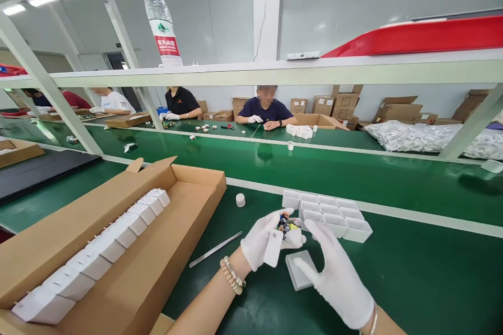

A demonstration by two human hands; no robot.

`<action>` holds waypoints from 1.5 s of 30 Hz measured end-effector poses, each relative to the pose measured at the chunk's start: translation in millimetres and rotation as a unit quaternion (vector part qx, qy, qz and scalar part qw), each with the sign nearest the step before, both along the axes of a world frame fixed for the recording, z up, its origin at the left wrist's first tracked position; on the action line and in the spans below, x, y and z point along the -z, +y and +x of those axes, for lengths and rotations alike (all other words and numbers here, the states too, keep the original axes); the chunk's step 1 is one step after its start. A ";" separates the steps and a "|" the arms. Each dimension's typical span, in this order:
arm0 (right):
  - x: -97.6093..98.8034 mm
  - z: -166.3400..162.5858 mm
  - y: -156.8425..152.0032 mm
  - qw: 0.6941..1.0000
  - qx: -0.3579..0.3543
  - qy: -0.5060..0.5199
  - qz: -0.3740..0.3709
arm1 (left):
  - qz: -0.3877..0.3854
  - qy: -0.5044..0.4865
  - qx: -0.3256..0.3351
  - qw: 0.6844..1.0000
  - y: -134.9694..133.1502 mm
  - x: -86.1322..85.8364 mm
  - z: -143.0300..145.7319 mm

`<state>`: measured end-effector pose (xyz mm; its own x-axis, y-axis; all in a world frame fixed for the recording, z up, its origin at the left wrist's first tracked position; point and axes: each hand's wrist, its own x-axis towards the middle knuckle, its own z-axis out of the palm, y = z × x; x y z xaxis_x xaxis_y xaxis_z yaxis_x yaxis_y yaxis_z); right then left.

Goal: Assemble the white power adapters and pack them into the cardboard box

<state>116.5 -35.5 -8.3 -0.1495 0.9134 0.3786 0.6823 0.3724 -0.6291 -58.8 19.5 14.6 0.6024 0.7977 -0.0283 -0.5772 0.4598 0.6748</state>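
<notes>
Holding the wired unit (288,226): left grip (260,241) — grasping it, the unit lying within its curl
Right grip (340,275): released — spread, just beside the unit

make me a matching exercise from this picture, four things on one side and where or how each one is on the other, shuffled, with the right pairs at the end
Things:
1. left hand
2. tweezers
3. right hand
4. cardboard box

Places and states:
A. spread open, near a flat square white piece
B. holding a row of white boxes
C. holding a cluster of small coloured parts
D. lying on the green tabletop, between the box and a hand

Right pairs: 1-C, 2-D, 3-A, 4-B
</notes>
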 end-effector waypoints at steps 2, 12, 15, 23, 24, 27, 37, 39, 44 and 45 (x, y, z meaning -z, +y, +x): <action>-0.2 1.4 -1.8 0.999 -0.029 0.012 -0.008 | 0.018 0.079 -0.013 0.997 -3.5 -0.9 1.6; -20.8 7.8 -0.1 0.958 -0.196 0.176 -0.114 | 0.056 0.169 0.058 0.982 -11.3 19.0 5.6; -23.5 12.1 1.2 0.904 -0.193 0.332 -0.189 | 0.081 0.186 0.087 0.975 -10.0 12.6 5.9; -19.6 8.0 -7.5 0.597 -0.177 0.644 -0.445 | 0.413 0.296 0.060 0.859 -14.2 -28.4 -5.5; -17.8 4.1 -9.6 0.585 -0.188 0.642 -0.459 | 0.409 0.278 0.082 0.865 -16.4 -27.0 -2.5; -11.2 -5.8 -13.2 0.576 -0.213 0.615 -0.495 | 0.353 0.202 0.114 0.907 -24.1 -16.2 10.3; -9.1 -10.5 -13.2 0.625 -0.261 0.565 -0.472 | 0.244 0.150 0.073 0.955 -36.7 -3.9 22.2; -10.1 -7.2 -10.2 0.656 -0.281 0.545 -0.440 | 0.252 0.167 0.061 0.951 -35.1 -8.9 20.1; -24.1 31.4 7.0 0.849 -0.275 0.326 -0.312 | 0.270 0.173 -0.059 0.945 -25.7 -19.8 4.5; -27.2 39.3 9.8 0.896 -0.240 0.259 -0.270 | 0.273 0.166 -0.083 0.944 -23.5 -21.0 0.7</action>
